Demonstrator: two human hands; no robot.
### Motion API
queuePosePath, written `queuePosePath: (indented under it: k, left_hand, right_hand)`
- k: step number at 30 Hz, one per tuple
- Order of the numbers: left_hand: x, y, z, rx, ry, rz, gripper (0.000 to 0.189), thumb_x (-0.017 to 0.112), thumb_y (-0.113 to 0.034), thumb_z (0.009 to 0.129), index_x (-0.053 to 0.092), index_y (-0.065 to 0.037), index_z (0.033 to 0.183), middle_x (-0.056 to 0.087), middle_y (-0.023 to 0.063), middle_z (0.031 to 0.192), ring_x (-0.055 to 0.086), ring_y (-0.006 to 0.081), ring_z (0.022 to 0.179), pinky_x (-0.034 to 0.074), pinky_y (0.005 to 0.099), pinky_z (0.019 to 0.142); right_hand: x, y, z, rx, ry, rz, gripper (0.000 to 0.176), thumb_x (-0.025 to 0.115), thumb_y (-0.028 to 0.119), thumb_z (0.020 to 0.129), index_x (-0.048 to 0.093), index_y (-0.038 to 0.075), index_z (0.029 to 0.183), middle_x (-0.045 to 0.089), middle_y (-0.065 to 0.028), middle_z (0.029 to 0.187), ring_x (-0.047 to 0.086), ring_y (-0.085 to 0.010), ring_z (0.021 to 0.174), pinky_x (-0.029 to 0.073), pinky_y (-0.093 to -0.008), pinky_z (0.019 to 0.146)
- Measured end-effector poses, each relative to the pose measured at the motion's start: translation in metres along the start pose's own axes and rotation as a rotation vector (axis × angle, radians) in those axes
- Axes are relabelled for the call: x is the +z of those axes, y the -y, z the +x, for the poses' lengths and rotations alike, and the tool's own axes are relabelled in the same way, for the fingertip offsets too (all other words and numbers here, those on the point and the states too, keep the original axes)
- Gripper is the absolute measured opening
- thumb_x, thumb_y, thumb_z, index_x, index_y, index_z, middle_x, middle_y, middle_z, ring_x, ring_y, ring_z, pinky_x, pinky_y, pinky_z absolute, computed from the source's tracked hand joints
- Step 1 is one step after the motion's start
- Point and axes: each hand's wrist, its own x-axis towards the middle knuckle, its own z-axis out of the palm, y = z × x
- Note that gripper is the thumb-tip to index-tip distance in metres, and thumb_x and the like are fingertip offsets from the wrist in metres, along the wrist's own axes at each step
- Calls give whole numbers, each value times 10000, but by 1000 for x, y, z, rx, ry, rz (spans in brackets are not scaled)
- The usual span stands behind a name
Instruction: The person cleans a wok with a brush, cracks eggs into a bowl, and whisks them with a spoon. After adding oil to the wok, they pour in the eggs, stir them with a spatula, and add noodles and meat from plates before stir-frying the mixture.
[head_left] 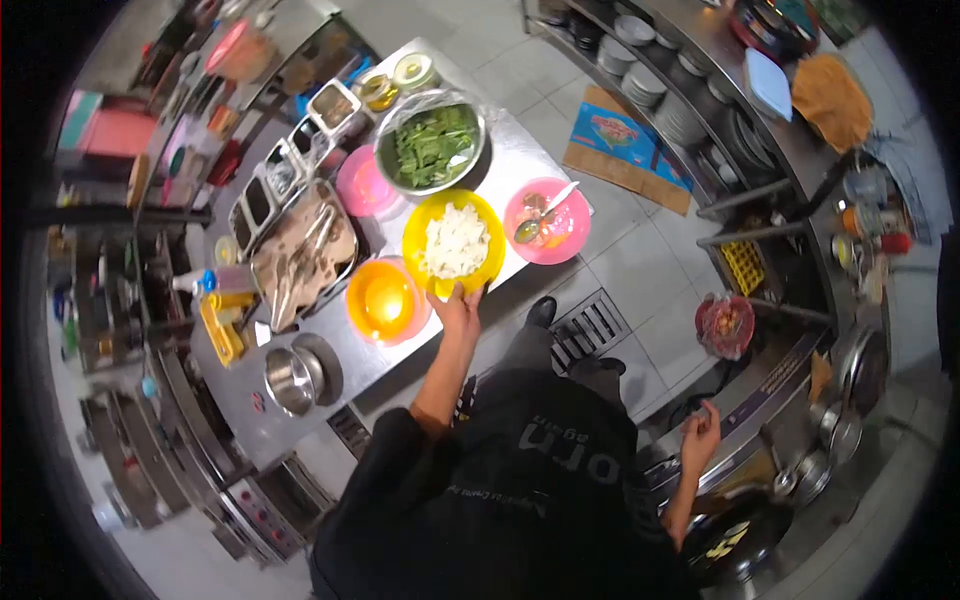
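Apparently, the yellow bowl (413,232) lies beyond the left grip (457,309), touching it.

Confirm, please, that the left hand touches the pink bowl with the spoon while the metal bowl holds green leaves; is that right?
Not quite: the head view shows the left hand touching the yellow bowl of white pieces; the metal bowl does hold green leaves.

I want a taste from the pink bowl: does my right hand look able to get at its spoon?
Probably yes. The right hand looks empty, and nothing covers the spoon, whose handle reaches the pink bowl's rim. The hand is off to the side, so it would have to swing over.
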Motion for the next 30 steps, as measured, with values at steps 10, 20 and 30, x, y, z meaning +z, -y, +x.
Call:
queuePosePath:
  k: [10, 20, 30]
  left_hand:
    - [29, -80, -92, -18, 230, 506, 607, 564, -30, 914, 308, -195, 1439, 449, 169, 1379, 551, 328, 1152, 536, 389, 902]
    - [226, 14, -207, -295, 1266, 851, 733, 587, -35, 902, 223, -248, 1502, 377, 127, 1436, 528, 317, 1152, 568, 423, 725]
    - [310, 224, -530, -351, 2197, 885, 654, 557, -7, 907, 255, -145, 1470, 398, 125, 1405, 558, 252, 1096, 564, 351, 702]
  right_hand:
    - [20, 39, -47, 74, -168, -226, 308, 597, 39, 818, 604, 76, 1123, 620, -140, 715, 610, -269, 615, 484, -365, 583]
    - [-77, -42, -155, 319, -1051, -554, 270, 644, 170, 830, 583, 74, 1076, 629, -178, 982, 645, -370, 847, 516, -456, 725]
    - [-230, -209, -282, 831, -985, -204, 352, 615, 261, 848, 608, -28, 1049, 626, -181, 844, 654, -254, 785, 523, -423, 680]
